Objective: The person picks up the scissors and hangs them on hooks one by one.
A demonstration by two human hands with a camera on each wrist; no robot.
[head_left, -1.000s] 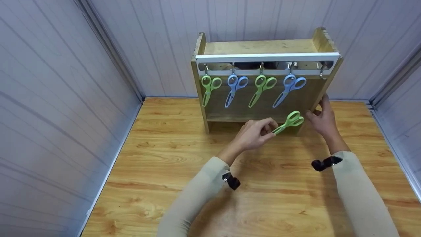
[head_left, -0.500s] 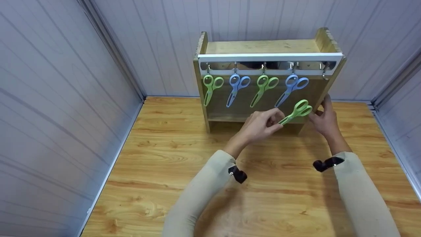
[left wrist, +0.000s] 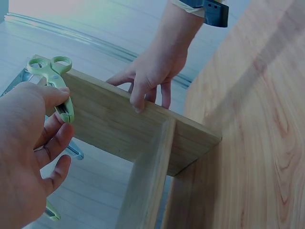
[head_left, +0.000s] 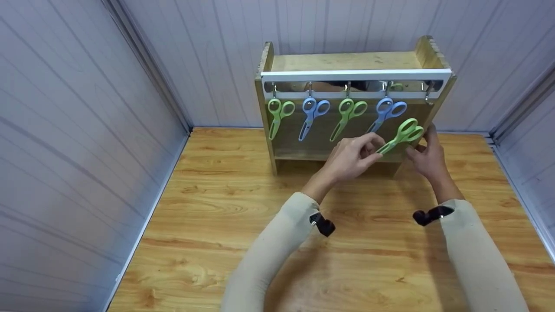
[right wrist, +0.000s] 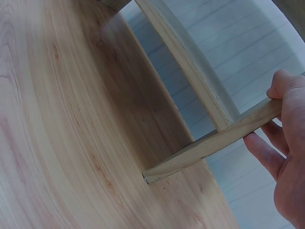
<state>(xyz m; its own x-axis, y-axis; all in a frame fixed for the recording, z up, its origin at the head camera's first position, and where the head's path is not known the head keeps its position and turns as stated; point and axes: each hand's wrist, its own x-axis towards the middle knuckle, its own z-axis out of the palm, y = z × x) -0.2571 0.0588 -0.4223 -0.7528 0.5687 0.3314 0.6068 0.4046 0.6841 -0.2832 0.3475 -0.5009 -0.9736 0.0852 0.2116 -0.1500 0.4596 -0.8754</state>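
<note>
My left hand [head_left: 350,159] pinches a pair of green scissors [head_left: 403,135] by the blade end, handle loops pointing up and right, just below the bare rightmost hook [head_left: 428,99]. In the left wrist view the thumb and fingers close on the scissors' blades [left wrist: 66,109]. My right hand [head_left: 429,158] grips the right side panel of a wooden rack [head_left: 347,63]; the right wrist view shows thumb and fingers on either side of the panel [right wrist: 214,143]. Green scissors [head_left: 277,115], blue scissors [head_left: 310,115], green scissors [head_left: 346,116] and blue scissors [head_left: 383,110] hang from the other hooks.
A white rail [head_left: 355,76] with several metal hooks runs along the rack's top front. The rack stands on a wood-grain table [head_left: 208,242], near the back wall [head_left: 217,52]. A side wall [head_left: 78,151] rises at the left, another [head_left: 533,130] at the right.
My left hand has carried the green scissors up and to the right, closer to the rightmost hook. The right hand keeps its grip on the rack's side panel.
</note>
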